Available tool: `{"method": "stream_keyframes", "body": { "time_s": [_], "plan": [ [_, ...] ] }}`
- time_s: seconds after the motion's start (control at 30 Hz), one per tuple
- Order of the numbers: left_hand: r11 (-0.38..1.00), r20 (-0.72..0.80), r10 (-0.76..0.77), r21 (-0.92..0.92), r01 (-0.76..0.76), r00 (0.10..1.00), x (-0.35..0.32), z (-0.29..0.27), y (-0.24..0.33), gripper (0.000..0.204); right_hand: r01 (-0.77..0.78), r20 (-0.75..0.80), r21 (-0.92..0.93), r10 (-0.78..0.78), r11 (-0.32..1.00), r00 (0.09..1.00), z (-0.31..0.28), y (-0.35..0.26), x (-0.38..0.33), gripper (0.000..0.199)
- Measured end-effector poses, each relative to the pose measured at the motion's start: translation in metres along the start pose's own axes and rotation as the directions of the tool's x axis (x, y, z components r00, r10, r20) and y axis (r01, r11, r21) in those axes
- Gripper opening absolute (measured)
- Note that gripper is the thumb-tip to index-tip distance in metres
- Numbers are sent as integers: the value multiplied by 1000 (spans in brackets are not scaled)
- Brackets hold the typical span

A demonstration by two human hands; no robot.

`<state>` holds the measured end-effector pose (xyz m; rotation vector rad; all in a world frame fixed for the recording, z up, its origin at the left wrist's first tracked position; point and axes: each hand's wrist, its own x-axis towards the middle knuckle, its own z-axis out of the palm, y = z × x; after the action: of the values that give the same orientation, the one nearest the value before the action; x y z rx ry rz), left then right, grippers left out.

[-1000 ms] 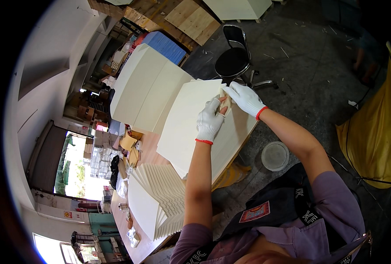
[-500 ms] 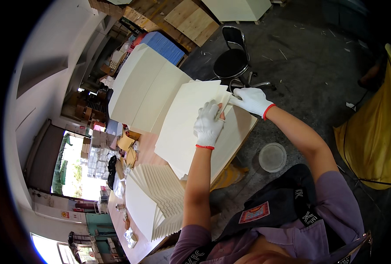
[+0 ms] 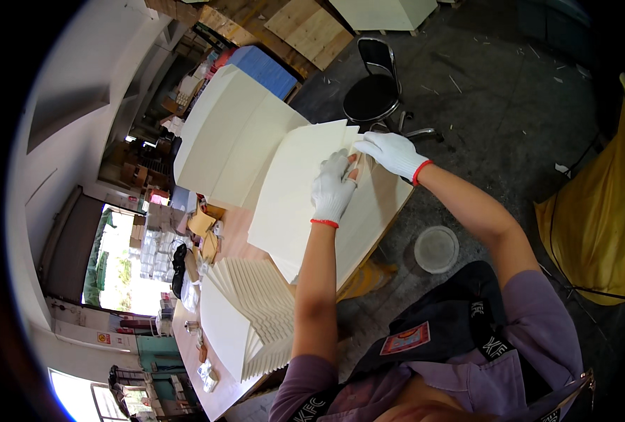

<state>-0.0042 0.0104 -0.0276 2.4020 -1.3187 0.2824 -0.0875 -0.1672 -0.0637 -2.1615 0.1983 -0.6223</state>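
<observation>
Large off-white card sheets [image 3: 295, 186] lie loosely fanned on the table in front of me. My left hand [image 3: 333, 188], in a white knit glove with a red cuff, rests on the top sheets with its fingers stretched out; bare skin shows at the thumb side. At the sheets' right edge, my right hand [image 3: 391, 154], gloved the same way, has its fingers closed on the sheet edges near the far corner. How many sheets it pinches is hidden. More flat sheets [image 3: 379, 204] lie beneath both hands.
A fanned stack of cream sheets [image 3: 249, 320] sits nearer on the left. Farther off rises a tall pile of pale board [image 3: 238, 133]. A black chair [image 3: 372, 97] stands beyond the table, a round pale lid or bucket [image 3: 436, 250] on the floor, and a yellow sack [image 3: 597, 225] at right.
My right hand has shifted left and slightly up, further over the sheet edges. The sheets' far corners have spread differently. My left hand has stayed nearly in place.
</observation>
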Motion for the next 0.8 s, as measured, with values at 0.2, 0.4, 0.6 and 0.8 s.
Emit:
{"method": "stream_keyframes", "body": {
  "time_s": [0.2, 0.4, 0.6, 0.8],
  "plan": [
    [946, 91, -155, -272, 174, 984, -5, -11, 11, 31, -108, -86, 75, 114, 991, 990, 9, -4, -4, 51],
    [974, 66, -136, -174, 146, 988, -6, -12, 12, 34, -99, -60, 58, 102, 993, 993, 6, -7, -6, 50],
    [964, -2, -124, -237, 119, 992, -8, -7, 8, 32, -25, -151, 49, 32, 998, 988, 11, -7, -12, 47],
    [987, 26, -68, -141, 71, 997, -7, -4, 2, 34, -97, -72, -13, 95, 995, 993, 9, -9, -7, 45]
  ]
}}
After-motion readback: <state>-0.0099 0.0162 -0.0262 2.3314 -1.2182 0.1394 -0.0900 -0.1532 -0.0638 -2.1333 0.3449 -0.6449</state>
